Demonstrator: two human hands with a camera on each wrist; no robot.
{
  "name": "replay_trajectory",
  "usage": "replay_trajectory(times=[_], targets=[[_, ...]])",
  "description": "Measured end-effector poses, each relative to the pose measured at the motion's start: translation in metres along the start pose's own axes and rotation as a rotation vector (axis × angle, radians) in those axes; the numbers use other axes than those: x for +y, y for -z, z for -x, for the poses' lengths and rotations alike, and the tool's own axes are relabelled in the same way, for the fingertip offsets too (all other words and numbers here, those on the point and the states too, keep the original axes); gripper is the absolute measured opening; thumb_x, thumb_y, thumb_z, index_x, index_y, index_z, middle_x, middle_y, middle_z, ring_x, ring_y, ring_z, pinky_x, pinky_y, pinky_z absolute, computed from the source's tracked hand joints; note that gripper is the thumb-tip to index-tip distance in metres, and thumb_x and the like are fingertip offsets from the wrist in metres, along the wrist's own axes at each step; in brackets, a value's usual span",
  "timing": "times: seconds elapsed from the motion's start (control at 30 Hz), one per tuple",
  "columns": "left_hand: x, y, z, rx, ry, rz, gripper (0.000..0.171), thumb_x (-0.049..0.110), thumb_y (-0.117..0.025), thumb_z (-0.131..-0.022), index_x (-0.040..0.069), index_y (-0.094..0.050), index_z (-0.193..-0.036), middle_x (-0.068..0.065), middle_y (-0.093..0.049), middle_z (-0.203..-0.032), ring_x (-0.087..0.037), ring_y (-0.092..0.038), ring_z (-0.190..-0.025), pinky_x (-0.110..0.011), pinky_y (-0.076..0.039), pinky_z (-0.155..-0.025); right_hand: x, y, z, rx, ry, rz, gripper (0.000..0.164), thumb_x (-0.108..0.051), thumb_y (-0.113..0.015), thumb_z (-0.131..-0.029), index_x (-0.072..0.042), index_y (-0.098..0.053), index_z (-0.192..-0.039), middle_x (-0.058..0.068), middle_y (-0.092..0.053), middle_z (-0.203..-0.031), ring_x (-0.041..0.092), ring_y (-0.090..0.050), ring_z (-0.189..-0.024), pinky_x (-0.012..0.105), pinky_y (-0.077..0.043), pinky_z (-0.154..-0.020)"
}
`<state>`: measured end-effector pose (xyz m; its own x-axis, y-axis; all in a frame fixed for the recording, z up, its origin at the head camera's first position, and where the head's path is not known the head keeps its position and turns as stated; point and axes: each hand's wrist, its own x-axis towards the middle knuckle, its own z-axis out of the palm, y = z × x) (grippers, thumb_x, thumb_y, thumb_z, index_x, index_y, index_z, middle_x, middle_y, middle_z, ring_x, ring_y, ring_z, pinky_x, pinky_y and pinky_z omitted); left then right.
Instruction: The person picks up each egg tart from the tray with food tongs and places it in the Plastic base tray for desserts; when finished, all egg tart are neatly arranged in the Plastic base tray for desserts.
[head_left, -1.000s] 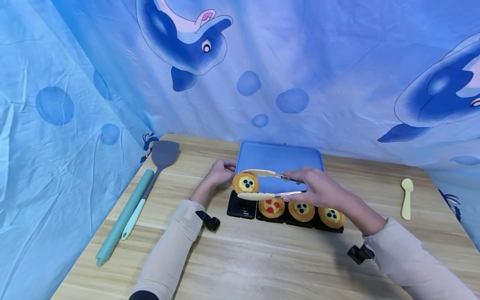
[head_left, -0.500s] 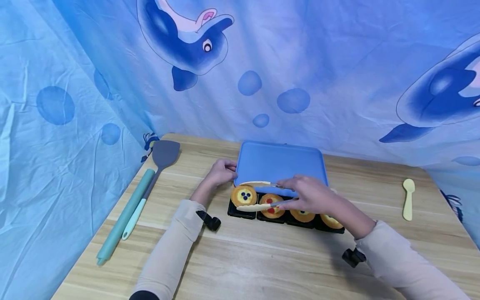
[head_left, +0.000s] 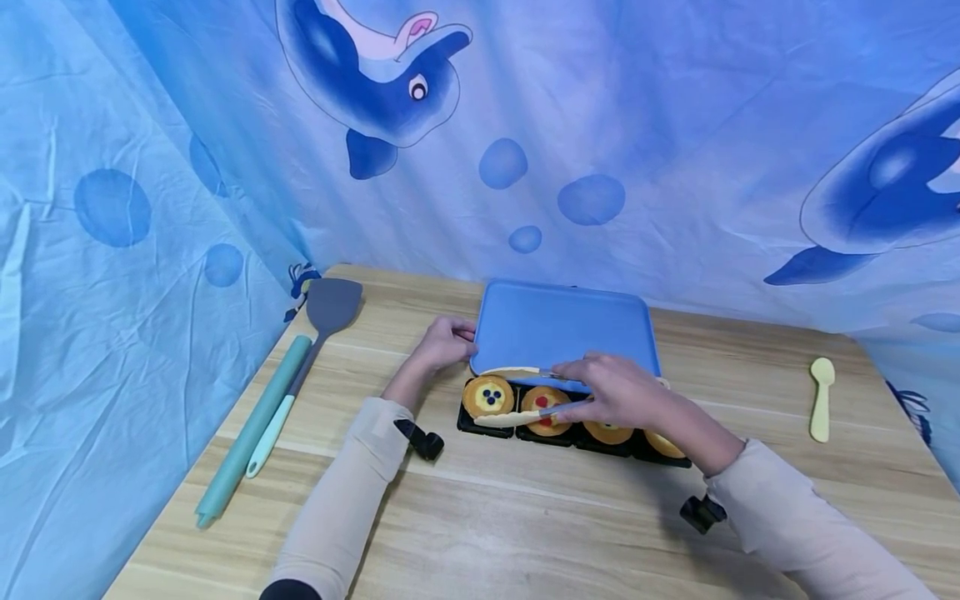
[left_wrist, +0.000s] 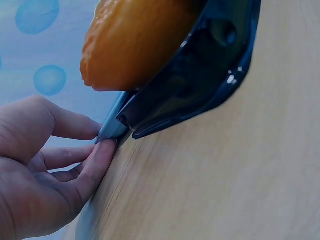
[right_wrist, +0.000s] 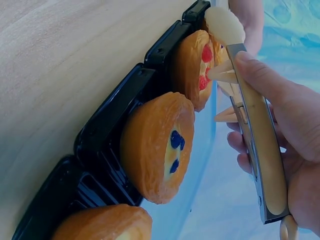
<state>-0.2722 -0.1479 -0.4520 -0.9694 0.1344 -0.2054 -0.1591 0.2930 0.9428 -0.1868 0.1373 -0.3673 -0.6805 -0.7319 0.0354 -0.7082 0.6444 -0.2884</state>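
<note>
My left hand (head_left: 442, 343) pinches the left edge of a blue tray (head_left: 566, 325) between thumb and fingers, as the left wrist view shows. In my right hand (head_left: 618, 390) is a pair of tongs (right_wrist: 260, 135) with metal arms and cream tips. The tips lie apart on the far and near sides of a blueberry tart (head_left: 488, 396), which sits in the leftmost black holder (head_left: 478, 428). Beside it is a tart with red fruit (right_wrist: 192, 70), partly under the tongs. Two further tarts, one a blueberry tart (right_wrist: 160, 147), sit in holders below my right hand.
A grey spatula (head_left: 333, 305) with a mint handle and a teal rolled mat or rod (head_left: 253, 433) lie along the table's left side. A pale yellow spoon (head_left: 821, 400) lies at the right. A blue whale-print curtain (head_left: 637, 108) hangs behind the table.
My right hand has lowered the tongs and brought the blueberry tart down into the leftmost black holder, which stood empty a second ago. My left hand stays at the tray's edge.
</note>
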Motion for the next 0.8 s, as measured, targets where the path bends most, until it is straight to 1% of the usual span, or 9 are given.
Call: replay_trajectory(times=[0.1, 0.33, 0.47, 0.57, 0.7, 0.8], targets=[[0.001, -0.001, 0.0, -0.001, -0.002, 0.001, 0.041, -0.005, -0.062, -0.079, -0.009, -0.055, -0.118, -0.02, -0.059, -0.104, -0.026, -0.062, -0.084, -0.03, -0.058, -0.071, -0.001, 0.0, 0.0, -0.003, 0.003, 0.0, 0.061, -0.048, -0.07, -0.079, -0.011, -0.061, -0.126, 0.003, -0.062, -0.124, 0.025, -0.058, -0.109, 0.046, -0.053, -0.084], [0.002, -0.002, 0.001, 0.006, -0.001, -0.019, 0.04, -0.004, -0.063, -0.079, -0.007, -0.056, -0.118, -0.019, -0.059, -0.104, -0.025, -0.062, -0.084, -0.029, -0.058, -0.072, 0.0, -0.001, 0.001, -0.004, 0.006, -0.004, 0.061, -0.048, -0.071, -0.079, -0.01, -0.06, -0.126, 0.004, -0.062, -0.125, 0.025, -0.059, -0.109, 0.047, -0.052, -0.087], [0.002, -0.002, 0.001, 0.006, -0.005, -0.023, 0.039, -0.004, -0.063, -0.078, -0.007, -0.057, -0.117, -0.019, -0.059, -0.103, -0.025, -0.062, -0.084, -0.029, -0.058, -0.072, -0.001, 0.001, 0.002, -0.022, -0.039, -0.011, 0.073, -0.055, -0.071, -0.074, -0.013, -0.055, -0.132, 0.003, -0.057, -0.131, 0.028, -0.054, -0.116, 0.049, -0.05, -0.091], [0.001, -0.002, 0.0, 0.009, -0.012, -0.026, 0.039, -0.004, -0.063, -0.078, -0.008, -0.058, -0.116, -0.019, -0.06, -0.103, -0.026, -0.063, -0.085, -0.029, -0.058, -0.072, -0.003, 0.004, 0.004, -0.03, -0.07, -0.041, 0.083, -0.059, -0.072, -0.071, -0.012, -0.05, -0.136, 0.005, -0.054, -0.135, 0.028, -0.055, -0.114, 0.046, -0.051, -0.088], [0.001, -0.002, 0.0, 0.01, -0.008, -0.016, 0.039, -0.005, -0.063, -0.077, -0.007, -0.058, -0.116, -0.019, -0.06, -0.102, -0.027, -0.063, -0.085, -0.03, -0.058, -0.072, -0.003, 0.01, 0.007, -0.002, -0.079, -0.078, 0.085, -0.056, -0.074, -0.07, -0.009, -0.049, -0.137, 0.007, -0.053, -0.135, 0.025, -0.057, -0.11, 0.043, -0.053, -0.085], [0.0, -0.001, 0.0, 0.011, -0.002, -0.012, 0.039, -0.005, -0.063, -0.078, -0.007, -0.058, -0.117, -0.019, -0.06, -0.102, -0.027, -0.063, -0.086, -0.03, -0.058, -0.072, 0.0, 0.013, 0.011, 0.029, -0.096, -0.083, 0.086, -0.054, -0.076, -0.07, -0.008, -0.048, -0.137, 0.007, -0.054, -0.135, 0.026, -0.055, -0.114, 0.044, -0.052, -0.087]])
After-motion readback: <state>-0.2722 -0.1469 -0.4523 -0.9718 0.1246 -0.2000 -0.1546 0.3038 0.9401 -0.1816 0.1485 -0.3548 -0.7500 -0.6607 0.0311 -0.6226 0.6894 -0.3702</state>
